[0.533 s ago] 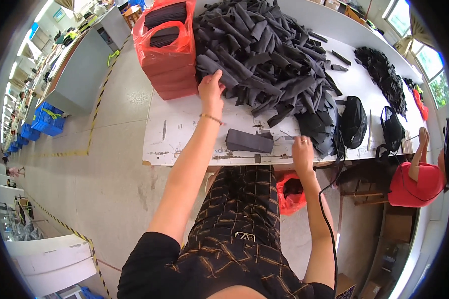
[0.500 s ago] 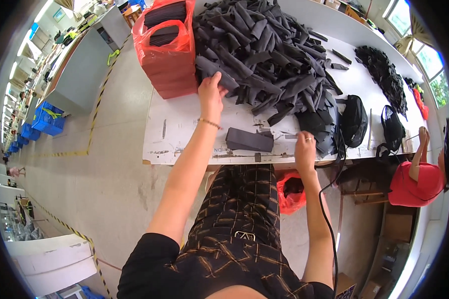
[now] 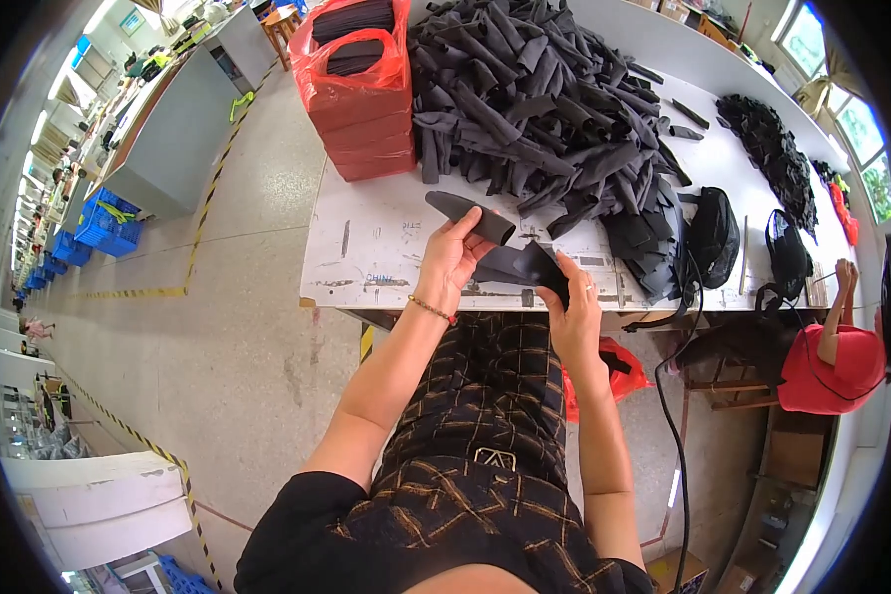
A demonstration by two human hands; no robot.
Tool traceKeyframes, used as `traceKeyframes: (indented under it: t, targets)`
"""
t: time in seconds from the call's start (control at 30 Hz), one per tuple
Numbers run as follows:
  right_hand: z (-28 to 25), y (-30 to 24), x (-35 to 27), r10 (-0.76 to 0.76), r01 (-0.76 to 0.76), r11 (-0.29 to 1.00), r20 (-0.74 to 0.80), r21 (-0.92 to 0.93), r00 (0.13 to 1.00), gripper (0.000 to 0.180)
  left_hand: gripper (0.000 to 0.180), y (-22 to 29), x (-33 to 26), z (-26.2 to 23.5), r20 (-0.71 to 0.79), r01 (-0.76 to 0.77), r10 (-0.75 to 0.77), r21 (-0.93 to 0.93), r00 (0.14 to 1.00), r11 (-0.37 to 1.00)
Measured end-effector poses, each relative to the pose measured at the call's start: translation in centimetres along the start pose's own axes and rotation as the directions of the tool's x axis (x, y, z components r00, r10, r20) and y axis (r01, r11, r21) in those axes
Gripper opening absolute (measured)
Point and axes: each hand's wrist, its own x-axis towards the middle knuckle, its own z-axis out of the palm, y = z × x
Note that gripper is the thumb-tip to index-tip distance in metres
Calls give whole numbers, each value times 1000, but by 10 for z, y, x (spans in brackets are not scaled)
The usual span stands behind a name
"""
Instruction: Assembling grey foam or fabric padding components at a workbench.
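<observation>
In front of me over the white table, my left hand [image 3: 455, 255] grips a curled black fabric piece [image 3: 465, 215] between thumb and fingers. Close beside it, my right hand [image 3: 574, 305] is closed on a smaller dark fabric piece [image 3: 542, 265], bent between thumb and fingers. The two pieces are held near each other, with a narrow gap between them. Under the hands a dark folded stack [image 3: 499, 265] lies on the tabletop, partly hidden. Beyond them rises a large heap of rolled black pieces [image 3: 554, 129], with flat black pieces [image 3: 642, 247] at its right edge.
A red plastic bag [image 3: 366, 134] packed with dark stacks stands at the table's left. Black pouches [image 3: 713, 236] and a cable [image 3: 663, 426] lie to the right. Another red bag [image 3: 614, 381] hangs below the edge. A person in red [image 3: 834, 361] sits at far right.
My left hand has drawn a curled piece from the heap toward the middle. My right hand has moved left and now holds a dark piece above the stack.
</observation>
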Motion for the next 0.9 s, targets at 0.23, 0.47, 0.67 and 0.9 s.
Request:
traceKeyframes:
  t: [0.23, 0.47, 0.67, 0.9]
  targets:
    - [-5, -7, 9, -177, 172, 965, -10, -200, 984, 32, 22, -4, -14, 6, 52, 38, -44, 100, 998, 994]
    - [-12, -11, 16, -225, 217, 927, 9, -306, 974, 29, 20, 0, -29, 12, 86, 90, -101, 119, 991, 989]
    - [-6, -17, 17, -274, 267, 878, 39, -398, 961, 37, 23, -11, -45, 24, 99, -49, 29, 214, 995, 975]
    - [16, -29, 8, -129, 126, 952, 6, -279, 992, 43, 32, -20, -55, 34, 158, -166, 146, 123, 977, 978]
